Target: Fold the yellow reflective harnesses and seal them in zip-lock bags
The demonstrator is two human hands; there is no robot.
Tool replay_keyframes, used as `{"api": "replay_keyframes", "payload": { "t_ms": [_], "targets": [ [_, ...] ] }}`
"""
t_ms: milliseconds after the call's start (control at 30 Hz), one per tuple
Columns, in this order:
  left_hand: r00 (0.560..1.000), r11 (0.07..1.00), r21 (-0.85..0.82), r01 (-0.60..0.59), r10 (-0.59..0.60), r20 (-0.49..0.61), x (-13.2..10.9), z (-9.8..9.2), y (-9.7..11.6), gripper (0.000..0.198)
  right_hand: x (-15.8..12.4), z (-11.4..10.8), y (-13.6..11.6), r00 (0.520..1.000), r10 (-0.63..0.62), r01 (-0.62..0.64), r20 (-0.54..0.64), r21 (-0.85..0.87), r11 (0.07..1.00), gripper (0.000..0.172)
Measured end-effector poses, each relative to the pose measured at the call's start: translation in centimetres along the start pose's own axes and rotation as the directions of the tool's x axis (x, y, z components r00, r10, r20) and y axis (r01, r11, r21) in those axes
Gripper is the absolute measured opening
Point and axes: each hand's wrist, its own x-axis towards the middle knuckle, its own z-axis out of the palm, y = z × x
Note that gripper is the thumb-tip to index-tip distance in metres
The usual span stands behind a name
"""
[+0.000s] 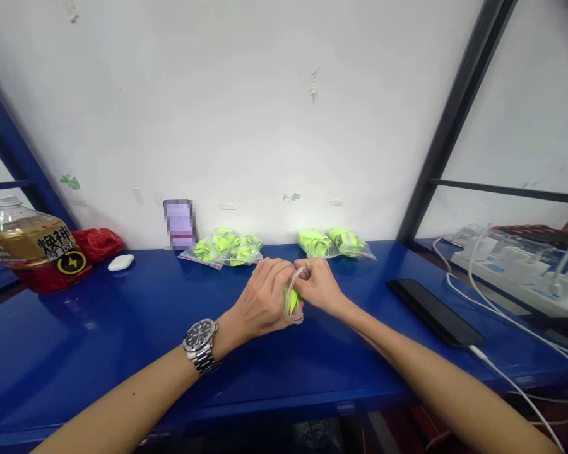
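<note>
Between my hands is a clear zip bag [295, 315] with a red line along its opening and a neon-yellow folded item [292, 301] inside. My left hand [267, 296], with a steel watch on the wrist, wraps around the bag from the left, fingers closed. From the other side my right hand [319, 284] pinches the bag's edge near its mouth. Most of the bag is hidden behind the fingers. Similar filled zip bags lie by the wall, one group [224, 246] at the left and another [334, 243] at the right.
A large drink bottle [33, 246], a red plastic bag [99, 243] and a white earbud case [121, 262] stand at the left of the blue table [137, 328]. A pixelated purple object [180, 225] leans on the wall. Right are a plugged-in phone [433, 310] and a power strip [525, 271] with cables.
</note>
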Motion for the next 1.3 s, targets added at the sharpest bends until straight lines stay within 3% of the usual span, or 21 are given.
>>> {"api": "replay_keyframes", "payload": {
  "t_ms": [200,367,467,633,733,800,867,933,1033,1100,1167,1300],
  "targets": [
    [0.998,0.998,-0.061,0.016,-0.013,0.055,0.0,0.2,0.3,0.053,-0.3,0.4,-0.4,0.995,0.092,-0.092,-0.029,0.024,0.996,0.023],
    [0.998,0.999,0.035,0.031,-0.033,0.062,-0.3,0.4,-0.1,0.050,0.3,0.2,0.8,0.998,0.025,-0.021,-0.054,0.070,0.997,0.029],
    [0.997,0.994,0.089,0.058,-0.062,0.044,-0.4,0.4,-0.6,0.056,0.7,-0.4,1.1,1.000,-0.028,0.028,0.001,0.115,0.993,0.026],
    [0.989,0.980,0.133,0.150,-0.151,-0.003,-0.7,0.1,-2.2,0.062,1.0,-1.6,1.3,0.997,0.018,-0.037,0.072,0.279,0.960,0.023],
    [0.978,0.960,0.187,0.209,-0.205,-0.040,-0.9,-0.1,-3.0,0.062,0.9,-2.4,1.1,0.995,-0.027,0.040,-0.099,0.125,0.991,0.015],
    [0.971,0.945,0.223,0.240,-0.230,-0.070,-0.9,-0.2,-3.2,0.065,0.7,-2.8,0.6,0.974,-0.158,0.154,-0.164,-0.036,0.987,0.010],
    [0.969,0.937,0.247,0.247,-0.233,-0.087,-1.0,-0.2,-3.3,0.070,0.3,-3.1,-0.2,0.943,-0.324,0.312,-0.078,-0.132,0.941,0.013],
    [0.971,0.936,0.261,0.237,-0.223,-0.081,-1.1,-0.2,-3.3,0.076,-0.1,-3.0,-0.9,0.898,-0.430,0.439,0.090,-0.150,0.886,0.018],
    [0.976,0.938,0.273,0.216,-0.207,-0.062,-1.2,-0.1,-3.3,0.080,-0.5,-2.7,-1.5,0.841,-0.451,0.506,0.297,-0.143,0.850,0.024],
    [0.979,0.939,0.280,0.202,-0.195,-0.053,-1.3,-0.2,-3.4,0.083,-0.5,-2.7,-1.5,0.829,-0.436,0.505,0.352,-0.133,0.853,0.019],
    [0.980,0.934,0.297,0.200,-0.192,-0.055,-1.1,-0.3,-3.5,0.088,-0.2,-2.9,-1.1,0.846,-0.425,0.486,0.322,-0.136,0.863,0.011],
    [0.967,0.907,0.335,0.254,-0.234,-0.100,-0.6,-0.6,-3.2,0.095,0.5,-3.2,-0.1,0.883,-0.456,0.470,0.112,-0.212,0.857,0.005]
  ]
}}
